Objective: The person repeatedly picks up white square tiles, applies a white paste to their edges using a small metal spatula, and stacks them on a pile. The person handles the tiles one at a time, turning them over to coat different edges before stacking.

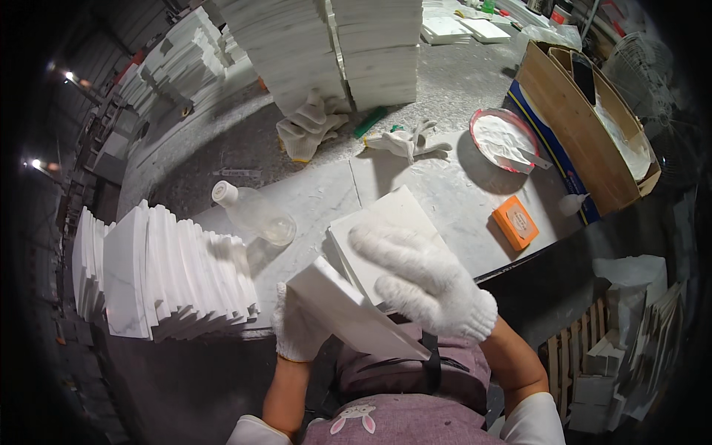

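Observation:
A white marble tile (337,304) stands tilted on edge in front of my body, and my left hand (298,326), in a white knit glove, grips it by its left side. My right hand (426,278), also gloved, is just right of that tile with its fingers stretched out, slightly blurred. Beneath and behind the right hand, a couple of flat white tiles (400,206) lie on the table near its front edge. Part of their surface is hidden by the right hand; whether it touches them I cannot tell.
Left stands a row of upright tiles (174,271), beside a clear bottle (256,215). Behind lie loose gloves (308,130); tall tile stacks (378,67) rise farther back. Rightward are a bowl of white paste (493,133) with a scraper, an orange box (515,222) and a cardboard box (549,96).

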Demonstrator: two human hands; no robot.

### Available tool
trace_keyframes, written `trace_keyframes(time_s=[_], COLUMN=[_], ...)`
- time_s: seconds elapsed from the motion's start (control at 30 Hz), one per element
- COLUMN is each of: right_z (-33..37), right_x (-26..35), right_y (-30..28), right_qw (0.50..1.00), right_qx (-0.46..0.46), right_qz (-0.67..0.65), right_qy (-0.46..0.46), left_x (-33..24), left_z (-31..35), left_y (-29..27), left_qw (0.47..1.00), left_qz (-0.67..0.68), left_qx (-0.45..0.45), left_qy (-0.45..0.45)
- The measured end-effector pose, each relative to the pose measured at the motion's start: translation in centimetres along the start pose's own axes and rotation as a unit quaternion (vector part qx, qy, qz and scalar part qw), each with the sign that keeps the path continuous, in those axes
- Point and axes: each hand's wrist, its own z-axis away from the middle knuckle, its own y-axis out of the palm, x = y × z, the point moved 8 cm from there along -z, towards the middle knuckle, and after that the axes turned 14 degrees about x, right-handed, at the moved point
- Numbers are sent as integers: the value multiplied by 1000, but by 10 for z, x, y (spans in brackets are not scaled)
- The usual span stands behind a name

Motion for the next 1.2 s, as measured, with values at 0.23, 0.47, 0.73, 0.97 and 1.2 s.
trace_keyframes(time_s=[0.23, 0.47, 0.73, 0.97, 1.2], right_z=[-3, 12, 71, 98, 109], right_x=[20, 26, -4, -37, -50], right_y=[12, 4, -2, 51, 62], right_qw=[993, 979, 983, 912, 769], right_qx=[12, 29, -25, -55, -206], right_qz=[107, 201, 83, -338, -532], right_qy=[-47, -14, 161, 226, 287], left_x=[-4, -11, -73, -44, -6], left_z=[-1, 4, 12, 32, 35], left_y=[23, 20, 76, 217, 219], left_qw=[997, 999, 927, 451, 364], left_qz=[-78, -32, -314, -776, -795], left_qx=[11, -21, 40, 278, 323], left_qy=[-7, 9, 200, 343, 362])
